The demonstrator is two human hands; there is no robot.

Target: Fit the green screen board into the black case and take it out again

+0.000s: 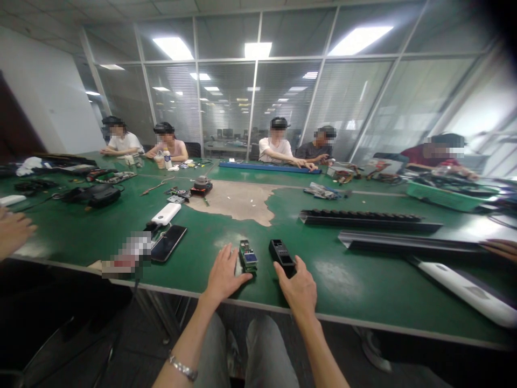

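My left hand (223, 274) lies flat on the green table (347, 280) with its fingers spread. Its thumb reaches to the near end of a small green circuit board (247, 257). My right hand (299, 288) rests just right of it, fingers curled around the near end of a small black casing (281, 254) that lies on the table. The board and the casing sit side by side, a short gap between them.
A black phone (168, 242) and a white power bank (166, 214) lie to the left. Long black strips (369, 220) and a white bar (468, 292) lie to the right. Several people sit around the far side. Another person's hand (14, 231) rests at far left.
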